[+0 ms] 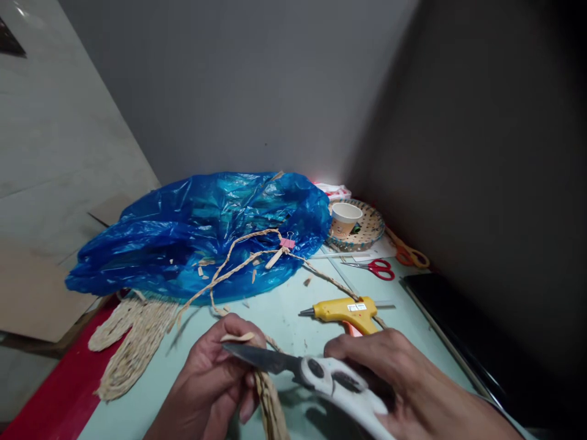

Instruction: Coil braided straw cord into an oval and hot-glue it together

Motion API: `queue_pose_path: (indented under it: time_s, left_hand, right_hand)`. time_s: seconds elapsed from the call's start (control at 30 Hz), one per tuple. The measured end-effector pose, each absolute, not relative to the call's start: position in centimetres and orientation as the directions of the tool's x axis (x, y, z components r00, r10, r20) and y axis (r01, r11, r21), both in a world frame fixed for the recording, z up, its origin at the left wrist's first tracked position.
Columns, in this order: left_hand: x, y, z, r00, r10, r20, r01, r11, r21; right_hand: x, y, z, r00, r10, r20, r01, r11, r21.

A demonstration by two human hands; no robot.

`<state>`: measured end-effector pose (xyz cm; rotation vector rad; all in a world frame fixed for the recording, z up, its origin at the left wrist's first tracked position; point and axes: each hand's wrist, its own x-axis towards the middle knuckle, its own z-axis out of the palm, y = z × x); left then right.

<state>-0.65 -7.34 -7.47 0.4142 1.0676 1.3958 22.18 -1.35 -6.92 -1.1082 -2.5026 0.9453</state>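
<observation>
My left hand [215,373] is closed around a bundle of tan braided straw [271,406], with a short strip end sticking up between thumb and fingers. My right hand [403,385] grips white-handled scissors [321,376]. Their dark blades point left and meet the strip end at my left fingers. A braided straw cord [238,263] runs from my left hand up over a blue plastic bag [202,235], with a pink binder clip [287,242] on it.
A yellow glue gun [346,311] lies just beyond my hands. Red scissors [378,267], orange scissors [410,253], a woven tray [371,229] holding a paper cup [345,219] sit at the back right. Coiled braids [132,342] lie left. A dark panel [458,318] lines the right edge.
</observation>
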Motion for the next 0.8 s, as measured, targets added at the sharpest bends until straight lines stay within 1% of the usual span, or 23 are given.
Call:
queue_pose_path:
  time_s: [0.1,0.17,0.23,0.33,0.4,0.43,0.5,0.6,0.7,0.8]
  left_hand:
    - [-0.5,-7.4,-7.2,-0.216,0.913,-0.347,-0.547,0.182,0.817]
    - [-0.3,-7.5,-7.1,-0.255,0.916,-0.31,-0.495,0.152,0.856]
    - [-0.2,-7.8,-7.1,-0.302,0.924,-0.235,-0.39,0.105,0.915]
    - [-0.4,-8.0,-7.1,-0.387,0.922,-0.011,-0.143,-0.049,0.989]
    - [-0.6,-8.1,-7.2,-0.416,0.902,0.116,-0.018,-0.136,0.991]
    - [-0.7,-8.1,-7.1,-0.425,0.893,0.146,0.017,-0.153,0.988]
    - [-0.9,-8.3,-7.0,-0.43,0.888,0.165,0.065,-0.152,0.986]
    - [-1.2,-8.6,-6.4,-0.375,0.91,0.178,0.148,-0.131,0.98]
    - [-1.5,-8.8,-5.8,-0.34,0.922,0.185,0.201,-0.121,0.972]
    - [-1.9,-8.8,-5.4,-0.361,0.901,0.24,0.244,-0.157,0.957]
  right_hand:
    - [22.4,-0.6,-6.7,-0.64,0.762,0.097,0.51,0.516,-0.688]
    - [22.5,0.4,-6.5,-0.607,0.787,0.107,0.492,0.479,-0.727]
    - [22.6,1.4,-6.4,-0.568,0.819,0.082,0.527,0.439,-0.727]
    - [22.6,1.7,-6.6,-0.564,0.825,0.037,0.621,0.454,-0.639]
    - [22.5,0.9,-6.8,-0.586,0.81,0.031,0.644,0.488,-0.589]
    - [22.3,0.3,-6.9,-0.605,0.796,0.02,0.645,0.504,-0.575]
    - [21.8,-1.1,-7.0,-0.629,0.778,0.002,0.649,0.526,-0.55]
    - [20.6,-3.2,-7.0,-0.628,0.778,-0.026,0.693,0.543,-0.474]
    - [19.1,-4.5,-7.6,-0.673,0.738,0.05,0.674,0.64,-0.369]
    - [17.5,-4.7,-9.5,-0.776,0.609,0.164,0.565,0.786,-0.248]
